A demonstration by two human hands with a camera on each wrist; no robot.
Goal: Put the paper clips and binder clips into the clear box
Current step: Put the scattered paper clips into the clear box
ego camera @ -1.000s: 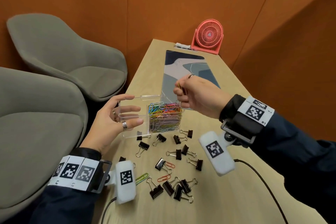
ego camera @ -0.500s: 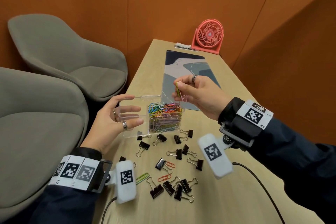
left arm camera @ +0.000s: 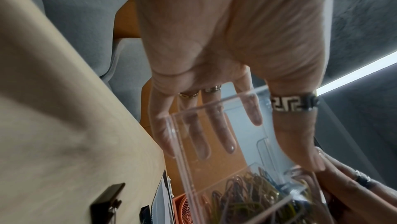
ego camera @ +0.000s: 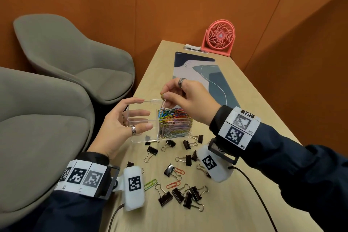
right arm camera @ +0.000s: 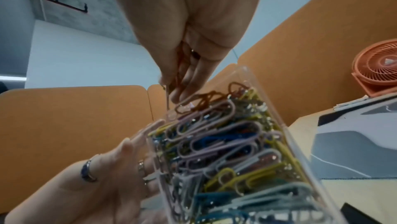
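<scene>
The left hand clasps the box, fingers spread, so the right hand, pinching a paper clip, can drop it in.

Paper clips are multicoloured, binder clips black, the fan coral, chairs grey.

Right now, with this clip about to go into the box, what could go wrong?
One: the heap of paper clips reaches the rim of its compartment in the clear box, so the pinched clip in the right hand may slide off onto the table. Two: the left hand holds the box by the table's left edge; a bump could tip it over.
</scene>
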